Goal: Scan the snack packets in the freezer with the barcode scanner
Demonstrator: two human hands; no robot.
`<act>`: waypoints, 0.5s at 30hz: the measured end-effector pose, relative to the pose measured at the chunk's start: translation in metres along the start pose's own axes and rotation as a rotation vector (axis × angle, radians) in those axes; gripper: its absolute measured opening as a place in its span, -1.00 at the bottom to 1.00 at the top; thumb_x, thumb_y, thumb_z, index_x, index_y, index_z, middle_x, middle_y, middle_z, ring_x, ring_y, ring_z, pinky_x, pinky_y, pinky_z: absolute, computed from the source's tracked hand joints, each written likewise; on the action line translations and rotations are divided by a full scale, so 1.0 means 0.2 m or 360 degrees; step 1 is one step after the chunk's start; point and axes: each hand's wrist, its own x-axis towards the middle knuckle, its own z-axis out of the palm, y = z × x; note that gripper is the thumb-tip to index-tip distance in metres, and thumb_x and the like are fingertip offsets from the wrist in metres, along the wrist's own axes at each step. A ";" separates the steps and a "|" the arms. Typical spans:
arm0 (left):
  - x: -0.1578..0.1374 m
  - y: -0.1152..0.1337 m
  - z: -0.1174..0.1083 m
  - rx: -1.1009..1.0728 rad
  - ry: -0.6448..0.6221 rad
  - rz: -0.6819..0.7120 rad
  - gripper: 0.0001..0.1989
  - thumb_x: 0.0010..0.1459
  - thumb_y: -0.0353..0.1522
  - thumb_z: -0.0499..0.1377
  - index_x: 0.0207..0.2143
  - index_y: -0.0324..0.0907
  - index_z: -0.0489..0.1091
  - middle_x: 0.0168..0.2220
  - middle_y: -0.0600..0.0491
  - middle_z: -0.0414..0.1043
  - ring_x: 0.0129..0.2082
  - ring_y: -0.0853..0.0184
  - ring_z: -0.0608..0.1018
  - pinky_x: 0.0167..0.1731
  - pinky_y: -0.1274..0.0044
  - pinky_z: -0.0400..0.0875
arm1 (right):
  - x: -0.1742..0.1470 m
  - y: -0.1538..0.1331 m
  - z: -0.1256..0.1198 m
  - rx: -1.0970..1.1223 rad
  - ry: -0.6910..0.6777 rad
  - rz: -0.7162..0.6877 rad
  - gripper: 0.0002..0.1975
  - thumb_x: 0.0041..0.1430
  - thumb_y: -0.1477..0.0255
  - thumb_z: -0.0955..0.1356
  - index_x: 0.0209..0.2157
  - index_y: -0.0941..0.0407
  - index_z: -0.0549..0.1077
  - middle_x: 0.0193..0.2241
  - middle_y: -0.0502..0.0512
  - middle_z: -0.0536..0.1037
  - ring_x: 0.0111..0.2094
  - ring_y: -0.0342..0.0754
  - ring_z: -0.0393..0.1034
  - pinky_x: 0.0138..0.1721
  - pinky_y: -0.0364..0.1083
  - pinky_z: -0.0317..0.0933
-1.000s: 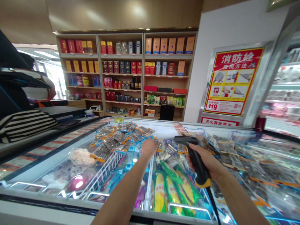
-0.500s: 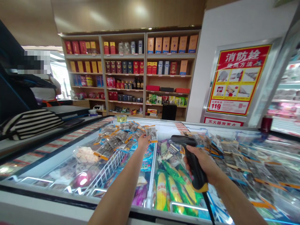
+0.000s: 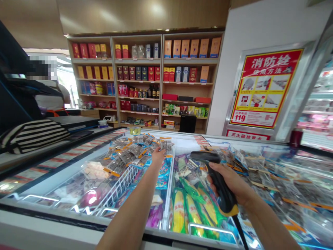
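My right hand (image 3: 232, 182) is wrapped round the grip of a black and yellow barcode scanner (image 3: 220, 184), whose head points left over the freezer. A cable hangs from the scanner's base. With closed fingers my left hand (image 3: 159, 155) grips the edge of a small clear food packet (image 3: 166, 146) with orange and blue edging; its label faces me. The packet is held at the far end of the chest freezer, beside a pile of similar packets (image 3: 135, 150). Below the scanner lie bagged corn cobs (image 3: 194, 211) in yellow and green wrapping.
A white wire divider (image 3: 119, 187) stands inside the freezer (image 3: 62, 229). More packets (image 3: 262, 173) fill the right side. On the counter at left sits a striped bag (image 3: 35, 135). Shelves (image 3: 139, 83) of boxes and bottles line the back wall, and a person (image 3: 52, 93) is partly visible at left.
My right hand and the scanner have shifted slightly right, with the scanner's handle more tilted. My left hand and the packet have moved slightly left and up.
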 end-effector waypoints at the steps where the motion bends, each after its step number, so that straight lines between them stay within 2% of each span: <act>1: 0.00 0.00 0.00 0.0001 -0.0004 -0.0006 -0.75 -0.08 -0.48 0.09 -0.25 -0.22 0.31 -0.52 0.10 0.35 -0.58 0.51 0.40 -0.56 0.66 0.28 | 0.01 -0.01 -0.02 -0.0013 0.0042 -0.0019 -0.75 0.00 0.27 0.24 -0.57 0.16 0.28 -0.75 -0.02 0.36 -0.79 -0.20 0.21 -0.80 -0.19 0.15; 7: -0.10 -0.02 0.10 0.0085 -0.0210 0.0006 -0.83 -0.04 -0.47 0.05 -0.32 -0.24 0.31 -0.51 0.10 0.35 -0.60 0.52 0.38 -0.62 0.69 0.25 | 0.02 -0.08 -0.21 0.0044 0.0434 -0.0221 -0.82 0.00 0.33 0.25 -0.55 0.14 0.29 -0.75 -0.03 0.37 -0.78 -0.17 0.21 -0.80 -0.18 0.15; 12: -0.22 -0.10 0.28 0.0227 -0.0403 -0.0070 -0.79 0.01 -0.45 0.01 -0.26 -0.24 0.30 -0.42 0.03 0.42 -0.50 0.45 0.46 -0.57 0.67 0.30 | 0.02 -0.12 -0.38 0.0091 0.0771 -0.0246 -0.84 -0.02 0.33 0.27 -0.58 0.09 0.28 -0.79 -0.03 0.35 -0.80 -0.14 0.20 -0.82 -0.16 0.12; 15: -0.26 -0.18 0.39 0.0361 -0.0512 0.0002 -0.74 0.00 -0.44 0.01 -0.19 -0.26 0.28 -0.34 -0.04 0.43 -0.41 0.36 0.48 -0.48 0.60 0.34 | 0.02 -0.11 -0.45 0.0097 0.0888 -0.0269 -0.86 -0.04 0.35 0.28 -0.59 0.07 0.28 -0.80 -0.05 0.36 -0.79 -0.13 0.22 -0.80 -0.15 0.14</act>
